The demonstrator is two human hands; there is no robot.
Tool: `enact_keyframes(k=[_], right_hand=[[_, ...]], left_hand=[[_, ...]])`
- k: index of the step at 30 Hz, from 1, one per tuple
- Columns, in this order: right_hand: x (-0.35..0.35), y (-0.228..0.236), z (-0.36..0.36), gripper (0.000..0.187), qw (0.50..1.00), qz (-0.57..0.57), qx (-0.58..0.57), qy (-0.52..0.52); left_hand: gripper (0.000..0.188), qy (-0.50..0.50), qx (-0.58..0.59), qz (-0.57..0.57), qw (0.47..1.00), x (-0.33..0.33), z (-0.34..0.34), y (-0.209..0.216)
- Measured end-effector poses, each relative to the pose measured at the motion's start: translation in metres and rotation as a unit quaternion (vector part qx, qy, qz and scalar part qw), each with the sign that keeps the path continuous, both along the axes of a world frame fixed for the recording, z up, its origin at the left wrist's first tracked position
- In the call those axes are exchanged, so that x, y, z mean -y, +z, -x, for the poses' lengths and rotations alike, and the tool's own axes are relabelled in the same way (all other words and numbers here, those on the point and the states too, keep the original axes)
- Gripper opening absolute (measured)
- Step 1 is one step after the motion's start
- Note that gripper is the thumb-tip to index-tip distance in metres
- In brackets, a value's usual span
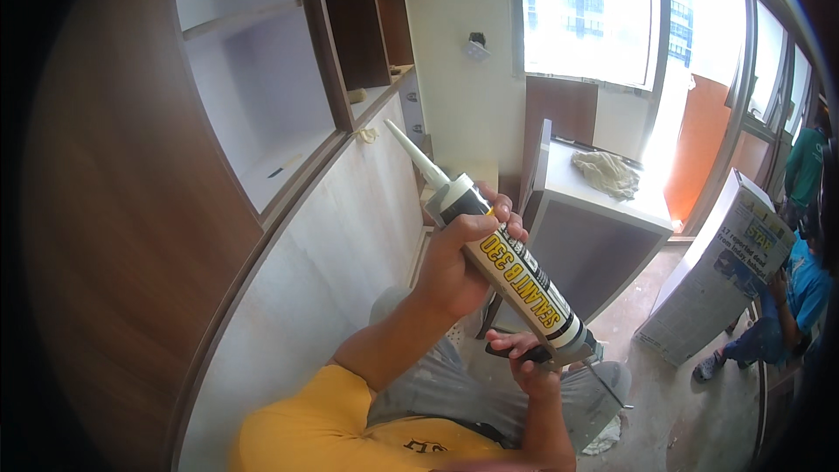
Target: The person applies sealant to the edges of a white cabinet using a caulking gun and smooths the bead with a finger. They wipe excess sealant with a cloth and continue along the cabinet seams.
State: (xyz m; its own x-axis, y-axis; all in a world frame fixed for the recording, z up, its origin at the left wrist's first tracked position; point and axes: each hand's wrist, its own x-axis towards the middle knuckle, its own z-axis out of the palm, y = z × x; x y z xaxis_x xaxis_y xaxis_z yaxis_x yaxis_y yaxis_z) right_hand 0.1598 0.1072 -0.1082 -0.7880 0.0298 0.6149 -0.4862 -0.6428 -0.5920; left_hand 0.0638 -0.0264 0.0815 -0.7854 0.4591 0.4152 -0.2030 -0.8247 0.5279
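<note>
A caulking gun loaded with a sealant cartridge is held slantwise before me, its pale tapered nozzle pointing up to the left. My left hand wraps round the cartridge's upper part, near the nozzle end. Lower down, my right hand has its fingers round the gun's dark handle and trigger. The gun's thin metal rod sticks out behind, toward the lower right. The nozzle tip is close to the pale cabinet panel on my left and its brown edge; whether it touches cannot be made out.
Open shelving rises at the left. A grey-white cabinet box bears a crumpled cloth. At right, a person in blue is beside a newspaper-covered box; another person in green is farther back. Windows line the far wall.
</note>
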Motion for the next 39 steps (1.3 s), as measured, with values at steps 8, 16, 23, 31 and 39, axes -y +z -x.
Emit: enact_keyframes(k=[8, 16, 23, 31, 39], right_hand=[[-0.002, -0.008, 0.0, 0.033, 0.997, 0.026, 0.017, 0.072], [-0.003, -0.011, -0.004, 0.038, 0.998, 0.026, 0.016, 0.055], [-0.004, -0.01, -0.003, 0.035, 0.998, 0.023, 0.015, 0.057], [-0.005, -0.01, -0.003, 0.03, 0.997, 0.03, 0.013, 0.077], [-0.006, -0.012, -0.001, 0.032, 0.998, 0.02, 0.001, 0.064]], left_hand=[[0.03, 0.0, -0.002, 0.021, 1.0, -0.003, -0.003, -0.002], [0.029, -0.005, -0.009, 0.011, 1.0, -0.006, -0.005, -0.005], [0.03, 0.0, -0.007, 0.014, 1.0, -0.007, -0.005, -0.006], [0.03, 0.003, -0.006, 0.018, 1.0, -0.005, -0.006, -0.005], [0.03, 0.002, -0.007, 0.016, 1.0, -0.005, -0.005, -0.006]])
